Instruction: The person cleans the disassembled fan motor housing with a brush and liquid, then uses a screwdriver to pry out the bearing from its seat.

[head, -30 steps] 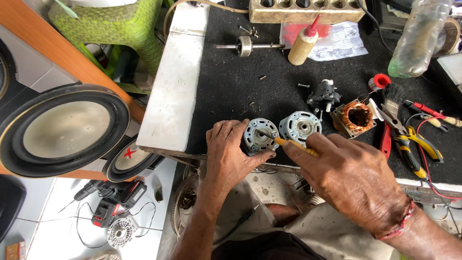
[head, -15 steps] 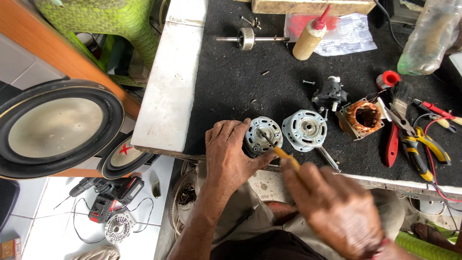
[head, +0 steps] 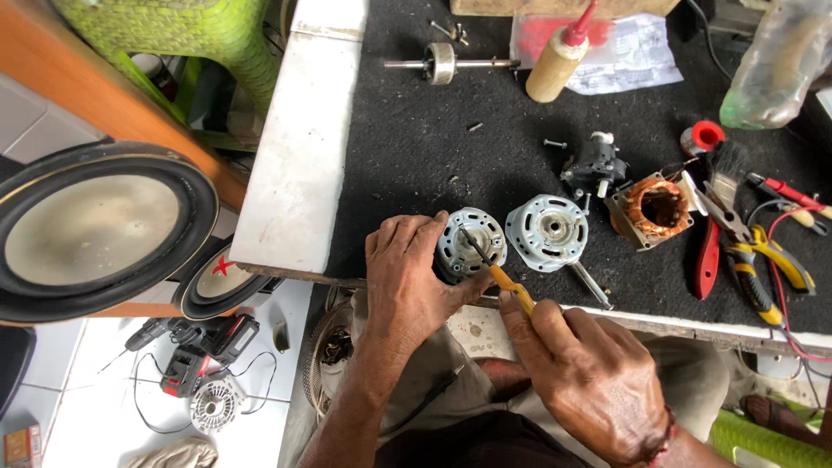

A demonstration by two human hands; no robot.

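Two hands work at the near edge of a dark worktop [head: 416,130], over the person's lap. The left hand [head: 407,282] is wrapped around a round metal motor cover [head: 472,243], fingers curled over its left side and thumb along its lower rim, so the cover is pinned where the worktop meets the white strip [head: 299,147]. That grip looks meant to stop the cover turning or sliding while a tool bears on it. The right hand [head: 594,381] is clenched around the yellow handle of a small screwdriver [head: 494,269], whose dark shaft slants up and left, its tip on the face of the held cover near the middle.

A second motor cover [head: 546,230] lies just beside the first, face up and untouched, with a metal shaft [head: 591,286] poking out from under it toward the edge. Farther right sits a copper-wound motor core [head: 659,208], and behind it a small black part [head: 594,165]. Pliers with red and yellow grips [head: 754,269] and a brush [head: 732,160] lie at the far right, within reach of the right hand. At the back stand a squeeze bottle with a red nozzle [head: 559,56] and a rotor on its spindle [head: 444,62]. Loose screws are scattered between them.

Left of the worktop, lower down, are two speaker cones [head: 95,230] and a cordless drill [head: 195,347] on the tiled floor.
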